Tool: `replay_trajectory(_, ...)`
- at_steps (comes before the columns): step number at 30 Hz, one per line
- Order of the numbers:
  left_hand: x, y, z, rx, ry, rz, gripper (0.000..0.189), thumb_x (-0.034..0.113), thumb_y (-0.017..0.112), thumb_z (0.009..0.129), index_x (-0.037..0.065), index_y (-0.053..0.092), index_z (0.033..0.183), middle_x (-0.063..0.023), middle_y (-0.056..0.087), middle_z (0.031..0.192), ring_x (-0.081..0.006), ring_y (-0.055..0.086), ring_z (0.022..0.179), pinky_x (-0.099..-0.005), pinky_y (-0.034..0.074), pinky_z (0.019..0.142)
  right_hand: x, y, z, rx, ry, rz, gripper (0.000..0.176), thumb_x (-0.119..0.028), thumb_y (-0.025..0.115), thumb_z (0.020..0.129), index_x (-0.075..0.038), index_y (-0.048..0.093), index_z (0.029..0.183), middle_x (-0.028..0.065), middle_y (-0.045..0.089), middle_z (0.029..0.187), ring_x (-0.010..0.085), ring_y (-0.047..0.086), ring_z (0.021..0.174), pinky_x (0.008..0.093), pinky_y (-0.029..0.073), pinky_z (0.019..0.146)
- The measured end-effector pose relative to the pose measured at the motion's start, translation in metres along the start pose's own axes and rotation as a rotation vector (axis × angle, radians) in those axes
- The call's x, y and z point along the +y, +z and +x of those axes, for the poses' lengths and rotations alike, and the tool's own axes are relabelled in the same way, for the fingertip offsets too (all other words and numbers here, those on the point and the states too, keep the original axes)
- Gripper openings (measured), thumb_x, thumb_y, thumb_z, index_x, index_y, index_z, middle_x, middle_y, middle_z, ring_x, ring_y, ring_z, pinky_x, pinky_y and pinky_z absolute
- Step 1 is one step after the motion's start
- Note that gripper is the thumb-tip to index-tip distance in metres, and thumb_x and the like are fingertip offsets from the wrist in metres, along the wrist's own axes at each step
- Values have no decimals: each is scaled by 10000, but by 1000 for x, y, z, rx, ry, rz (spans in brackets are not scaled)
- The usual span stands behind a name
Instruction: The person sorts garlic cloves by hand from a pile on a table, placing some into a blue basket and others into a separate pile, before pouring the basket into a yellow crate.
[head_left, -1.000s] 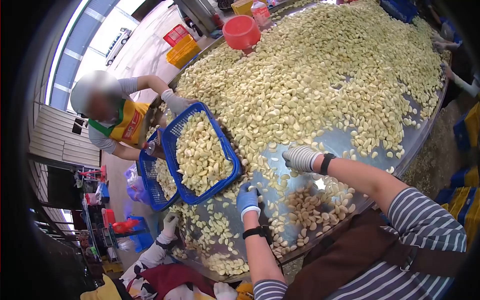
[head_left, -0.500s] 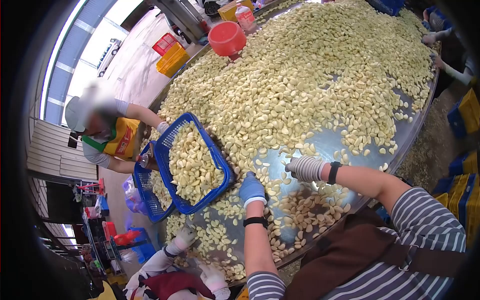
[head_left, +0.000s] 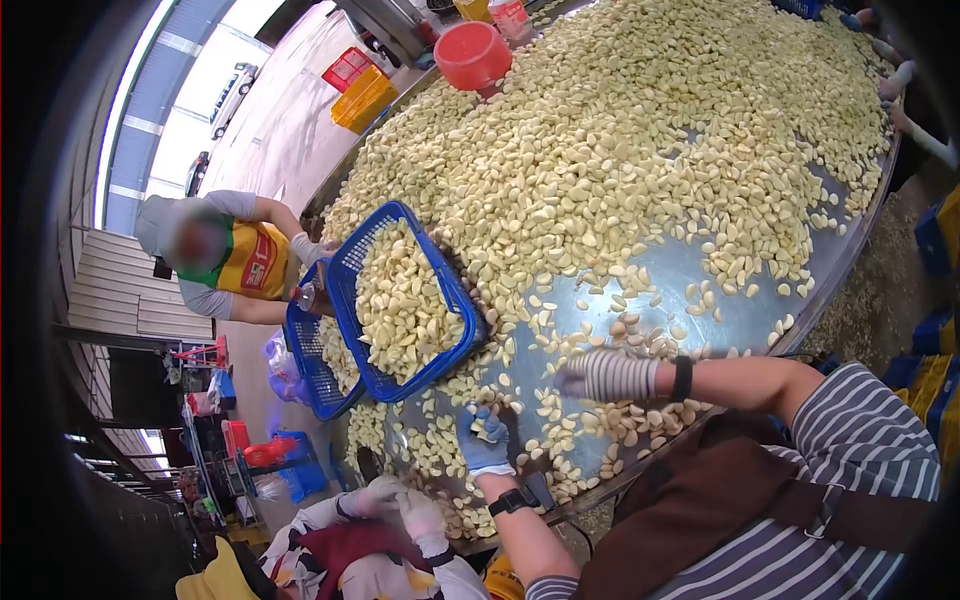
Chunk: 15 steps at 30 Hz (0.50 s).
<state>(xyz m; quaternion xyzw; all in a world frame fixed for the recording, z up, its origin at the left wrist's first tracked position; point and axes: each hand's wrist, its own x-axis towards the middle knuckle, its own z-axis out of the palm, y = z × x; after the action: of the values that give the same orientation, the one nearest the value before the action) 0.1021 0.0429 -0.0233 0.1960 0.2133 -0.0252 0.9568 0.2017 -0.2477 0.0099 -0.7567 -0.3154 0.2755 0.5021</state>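
Ivory-coloured cloves (head_left: 600,170) lie thickly across the far part of the metal surface (head_left: 745,315), and nearer to me they thin to a scatter, some of them browner. On my view the left hand (head_left: 484,440), in a blue glove, is low over that scatter, its fingers curled around a few cloves. Slightly to its right I see the right hand (head_left: 610,376), in a striped glove, above the browner cloves; it is blurred, so I cannot tell whether it is wide, narrow or holding anything.

Beyond the left hand, a blue basket (head_left: 472,335) heaped with cloves sits tilted, overlapping a second basket (head_left: 308,375) that also contains cloves. A person in a yellow and green apron (head_left: 262,262) stands beside both. Farther off, I can make out a red tub (head_left: 472,57) at the edge of the pile.
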Motion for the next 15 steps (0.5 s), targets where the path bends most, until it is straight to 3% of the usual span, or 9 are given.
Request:
replay_trajectory(1, 6, 7, -8, -2, 64, -27, 168, 182, 575, 896, 46, 560, 994, -73, 587, 852, -176, 567, 657, -245, 438, 423, -7, 34, -9, -196, -211, 31, 301, -336, 548, 894, -77, 648, 1013, 135, 682, 891, 321, 656, 808, 382, 520, 741)
replay_trajectory(3, 9, 35, -20, 116, 153, 6, 185, 209, 569, 908, 54, 577, 1010, -98, 608, 917, -201, 597, 700, -249, 453, 437, -54, 48, -24, -435, -337, -204, 257, -272, 591, 850, -48, 666, 953, 159, 673, 891, 308, 662, 796, 397, 532, 687)
replay_trajectory(4, 6, 48, -25, 209, 186, 59, 200, 235, 571, 916, 57, 582, 1007, -103, 615, 914, -205, 604, 706, -246, 452, 437, -57, 49, -6, -444, -345, -202, 257, -272, 591, 850, -48, 666, 953, 159, 673, 891, 308, 662, 796, 397, 532, 687)
replay_trajectory(6, 6, 18, -25, 125, 134, 17, 217, 264, 566, 925, 61, 585, 998, -96, 610, 883, -197, 591, 679, -242, 446, 432, -50, 44, 50, -295, -196, -598, 217, -174, 638, 775, -21, 690, 919, 175, 665, 915, 303, 663, 865, 416, 539, 637)
replay_trajectory(8, 1, -1, -15, -14, -19, -116, 278, 342, 546, 946, 69, 589, 983, -79, 588, 798, -174, 538, 595, -234, 425, 411, -24, 45, 102, -147, -257, -744, 189, -88, 649, 718, -7, 700, 880, 187, 660, 919, 312, 669, 845, 426, 539, 576)
replay_trajectory(11, -18, 17, -10, 49, -40, 14, 276, 348, 535, 952, 78, 584, 980, -68, 577, 772, -161, 520, 563, -230, 411, 393, 6, 57, 143, -67, -301, -831, 168, -63, 640, 727, -13, 699, 876, 187, 664, 947, 332, 680, 749, 424, 533, 549)
replay_trajectory(13, -14, 27, -6, 104, 8, 11, 269, 344, 536, 952, 79, 581, 968, -61, 577, 765, -157, 527, 561, -231, 407, 387, 23, 60, 149, 18, -312, -934, 233, -82, 589, 777, 22, 640, 979, 155, 678, 791, 333, 670, 647, 410, 503, 480)
replay_trajectory(15, -4, 21, -6, 216, 29, 27, 262, 346, 557, 940, 86, 571, 916, -36, 572, 725, -143, 544, 552, -237, 409, 379, 29, 56, 147, -43, -240, -861, 245, -86, 589, 773, 25, 639, 985, 172, 680, 812, 338, 674, 670, 415, 509, 497)
